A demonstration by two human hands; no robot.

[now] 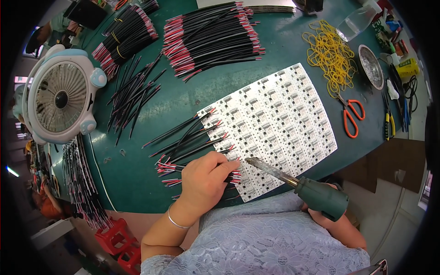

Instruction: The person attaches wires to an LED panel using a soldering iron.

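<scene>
A white circuit board panel [284, 117] with rows of small dark components lies slanted on the green table. My left hand [201, 181] is closed at the panel's left edge, fingertips pinching a thin black wire with a red and white stripped end; the wire is partly hidden beneath the hand. More short black wires [176, 130] stick out leftward from that edge. In my right hand [323, 217], mostly hidden by the handle, is a soldering iron [321, 197] with a green handle. Its tip is at the panel, just right of my left fingertips.
Bundled black wires [215, 39] lie at the back, loose ones [135, 91] at the left. A white fan [59, 98] stands far left. Yellow rubber bands [330, 55], orange-handled scissors [353, 117], a metal bowl [370, 67] and pliers [389, 121] are at the right.
</scene>
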